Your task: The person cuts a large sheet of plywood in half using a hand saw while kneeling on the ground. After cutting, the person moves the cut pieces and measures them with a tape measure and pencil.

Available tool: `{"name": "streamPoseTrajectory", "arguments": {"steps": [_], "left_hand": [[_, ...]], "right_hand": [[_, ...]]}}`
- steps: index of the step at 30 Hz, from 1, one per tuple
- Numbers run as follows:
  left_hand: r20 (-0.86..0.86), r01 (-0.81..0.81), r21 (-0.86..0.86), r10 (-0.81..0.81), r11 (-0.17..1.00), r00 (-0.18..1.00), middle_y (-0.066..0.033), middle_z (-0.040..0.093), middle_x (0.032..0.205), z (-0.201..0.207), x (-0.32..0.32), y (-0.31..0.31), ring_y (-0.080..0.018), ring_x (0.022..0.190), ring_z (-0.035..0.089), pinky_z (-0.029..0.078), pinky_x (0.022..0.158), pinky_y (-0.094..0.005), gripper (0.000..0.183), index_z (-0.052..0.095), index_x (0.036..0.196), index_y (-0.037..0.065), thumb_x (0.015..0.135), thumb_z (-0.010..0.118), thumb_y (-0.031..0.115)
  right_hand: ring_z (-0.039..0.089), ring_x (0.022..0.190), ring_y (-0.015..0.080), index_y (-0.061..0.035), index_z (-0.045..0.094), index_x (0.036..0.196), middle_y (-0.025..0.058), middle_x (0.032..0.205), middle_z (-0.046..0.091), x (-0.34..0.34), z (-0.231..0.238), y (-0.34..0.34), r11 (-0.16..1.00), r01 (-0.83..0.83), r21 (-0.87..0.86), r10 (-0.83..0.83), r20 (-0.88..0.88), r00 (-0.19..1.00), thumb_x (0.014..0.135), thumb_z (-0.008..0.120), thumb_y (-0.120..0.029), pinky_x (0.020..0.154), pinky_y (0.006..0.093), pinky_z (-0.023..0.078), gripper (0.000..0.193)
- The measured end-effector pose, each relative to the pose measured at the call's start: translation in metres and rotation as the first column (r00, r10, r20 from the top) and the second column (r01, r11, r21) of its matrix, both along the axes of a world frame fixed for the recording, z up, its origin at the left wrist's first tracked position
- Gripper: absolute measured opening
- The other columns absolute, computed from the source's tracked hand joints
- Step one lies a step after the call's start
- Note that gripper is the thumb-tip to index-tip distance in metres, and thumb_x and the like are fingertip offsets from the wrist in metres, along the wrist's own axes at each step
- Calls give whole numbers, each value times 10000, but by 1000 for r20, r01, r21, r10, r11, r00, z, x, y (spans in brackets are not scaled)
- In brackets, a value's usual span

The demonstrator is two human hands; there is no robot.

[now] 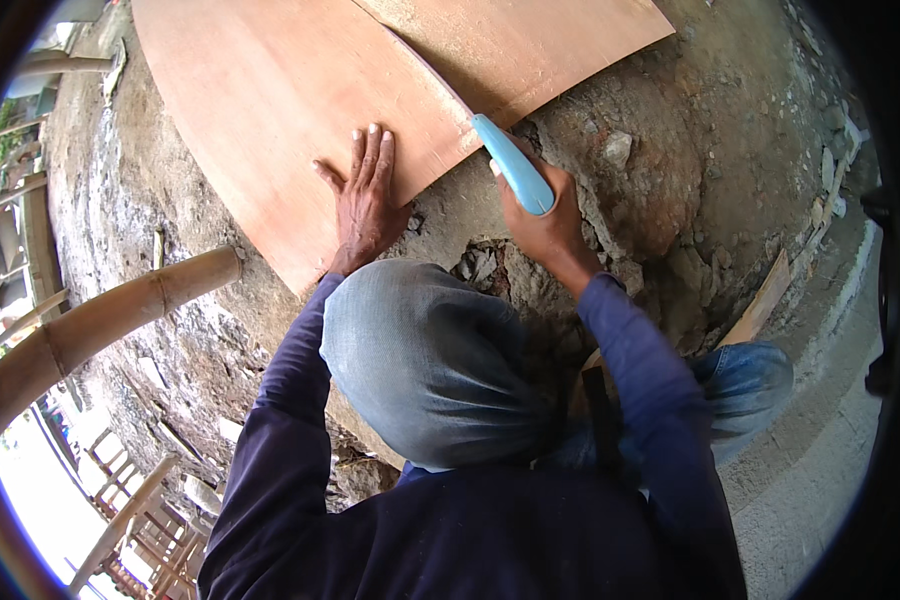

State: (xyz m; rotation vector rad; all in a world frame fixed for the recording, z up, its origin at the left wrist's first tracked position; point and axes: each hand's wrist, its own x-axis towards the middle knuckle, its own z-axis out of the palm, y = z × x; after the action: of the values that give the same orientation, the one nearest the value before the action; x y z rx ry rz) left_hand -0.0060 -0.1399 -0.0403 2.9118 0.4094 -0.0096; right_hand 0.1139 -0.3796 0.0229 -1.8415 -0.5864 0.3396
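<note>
Blue-handled saw [513, 165] in right hand [542, 215] cuts plywood [300, 90].

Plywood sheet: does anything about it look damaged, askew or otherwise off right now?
The plywood sheet lies on rough, broken ground, not a flat support. The left hand presses it flat near the edge; the right hand grips a blue-handled tool at a cut line. No tear shows.

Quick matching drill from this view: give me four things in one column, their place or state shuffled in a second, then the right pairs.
1. left hand
2. right hand
3. plywood sheet
4. bamboo pole

a. leaning at the left, off the sheet
b. gripping a light blue saw handle
c. flat, palm down on the wood
d. lying on rough ground, partly cut

Pairs: 1-c, 2-b, 3-d, 4-a
</note>
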Motion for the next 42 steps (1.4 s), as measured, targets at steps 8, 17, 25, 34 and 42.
{"name": "streamPoseTrajectory", "arguments": {"steps": [8,17,25,34,42], "left_hand": [[41,-18,-44,19,999,999,-94,267,1737,-9,-4,3,-283,1624,185,-50,1224,-750,1164,296,1655,110,632,848,55],[25,-25,-41,26,999,999,-83,267,1738,-6,-4,0,-272,1624,188,-33,1226,-755,1132,300,1655,119,654,825,41],[14,-3,-29,4,1000,1000,-87,261,1738,-12,-4,4,-279,1622,185,-54,1222,-774,1138,289,1656,122,673,863,125],[45,-19,-32,21,999,999,-112,304,1719,-4,-2,-1,-307,1611,228,-9,1220,-768,1142,307,1647,108,650,860,50],[87,28,-51,-24,998,996,-166,293,1714,-13,-7,3,-335,1614,209,-30,1218,-759,1132,308,1639,55,645,849,29]], "right_hand": [[753,1100,295,109,618,1369,253,1262,726,-86,66,-144,981,-4,-196,-1,-23,1000,988,665,6,903,370,599,398],[782,960,240,28,669,1347,230,1105,768,-22,4,-51,971,18,-239,-43,-100,994,992,687,-56,814,353,595,365],[743,1133,284,95,618,1382,274,1268,717,-58,71,-101,977,-33,-209,22,-52,998,980,671,-6,916,369,590,418],[777,1016,248,76,675,1312,235,1156,766,-73,44,-124,973,73,-219,-85,-46,995,980,709,-51,841,346,604,357],[776,897,304,54,678,1263,256,1012,759,-25,9,-45,999,18,-43,-22,-107,994,963,693,-81,738,407,590,329]]}}
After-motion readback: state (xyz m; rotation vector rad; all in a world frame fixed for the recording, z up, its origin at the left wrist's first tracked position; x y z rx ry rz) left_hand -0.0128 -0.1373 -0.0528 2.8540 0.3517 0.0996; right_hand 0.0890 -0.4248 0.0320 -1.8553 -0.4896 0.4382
